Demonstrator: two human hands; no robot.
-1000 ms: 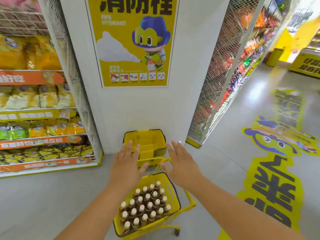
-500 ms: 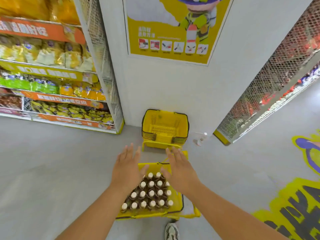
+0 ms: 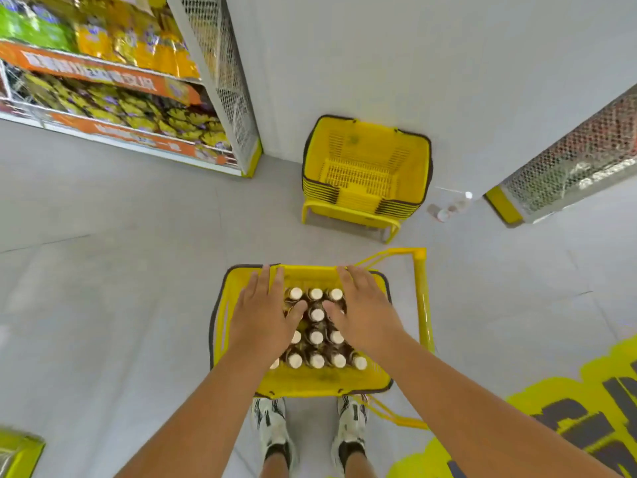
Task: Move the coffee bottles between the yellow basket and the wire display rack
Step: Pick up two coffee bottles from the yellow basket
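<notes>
The yellow basket is sitting on the floor at 6 o'clock, full of coffee bottles. The left hand and the right hand are spreading flat over the bottle tops, holding nothing. A stack of baskets is sitting at 12 o'clock.

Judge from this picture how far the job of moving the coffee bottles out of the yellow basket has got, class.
Done: nothing that shows; the yellow basket is packed with coffee bottles standing upright. In hand: the left hand and right hand are spread flat over the bottle tops, gripping none. Left: lifting every bottle out. No bottles show on any rack in view.
</notes>
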